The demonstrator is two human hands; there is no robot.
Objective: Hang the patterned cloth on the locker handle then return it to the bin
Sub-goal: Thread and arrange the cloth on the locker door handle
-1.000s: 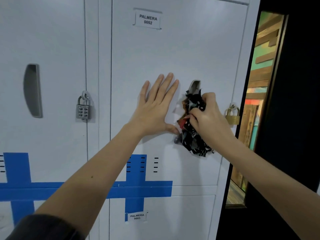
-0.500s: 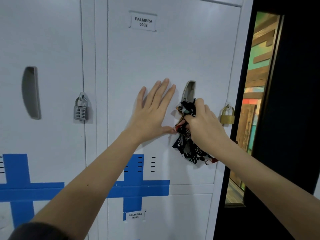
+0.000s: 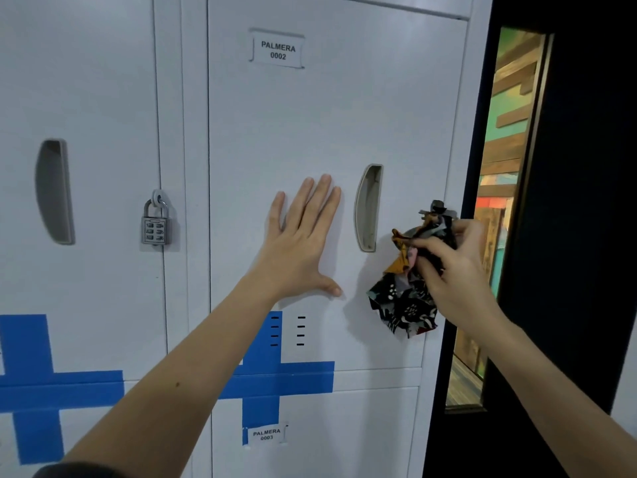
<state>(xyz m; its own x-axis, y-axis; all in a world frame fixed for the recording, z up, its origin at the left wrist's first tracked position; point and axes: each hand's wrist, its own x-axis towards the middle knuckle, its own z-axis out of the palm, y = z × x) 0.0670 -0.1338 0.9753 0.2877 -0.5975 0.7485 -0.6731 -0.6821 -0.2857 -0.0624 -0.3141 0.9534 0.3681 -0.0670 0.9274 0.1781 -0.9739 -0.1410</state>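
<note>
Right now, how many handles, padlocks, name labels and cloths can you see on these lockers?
Recessed handles: 2
Padlocks: 1 seen, the combination padlock
Name labels: 2
Patterned cloth: 1, in the right hand
Total: 6

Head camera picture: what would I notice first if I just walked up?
Probably the patterned cloth, black with orange bits, bunched in the right hand just right of the grey locker handle. Next, the left hand pressed flat with fingers spread on the white door labelled PALMERA 0002. You might also spot the blue tape crosses lower down and a silver padlock on the next locker.
</note>
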